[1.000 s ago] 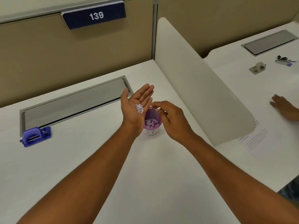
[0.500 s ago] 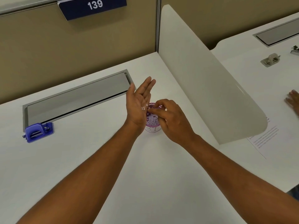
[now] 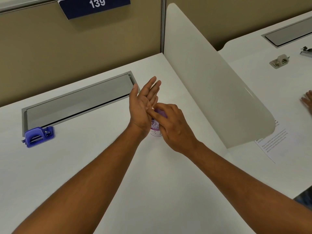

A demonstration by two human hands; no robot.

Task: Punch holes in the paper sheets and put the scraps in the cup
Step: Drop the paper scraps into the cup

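A small purple cup point(image 3: 156, 127) stands on the white desk point(image 3: 152, 191), mostly hidden between my hands; white paper scraps show inside it. My left hand point(image 3: 143, 107) is held on edge just left of the cup, palm facing right, fingers straight and apart. My right hand point(image 3: 170, 125) hovers over the cup, its fingertips touching the left palm, where one white scrap point(image 3: 152, 108) shows. A purple hole punch point(image 3: 38, 136) sits at the far left of the desk. No paper sheets lie on my desk.
A grey cable tray lid point(image 3: 79, 102) runs across the back of the desk. A white divider panel point(image 3: 211, 78) stands to the right. Beyond it, on the neighbouring desk, are a printed sheet point(image 3: 271, 144), a beige punch point(image 3: 279, 60) and another person's hand point(image 3: 308, 100).
My left palm has tipped from facing up to standing on edge, and the scrap pile on it is gone. My right fingers have come onto the left palm above the cup.
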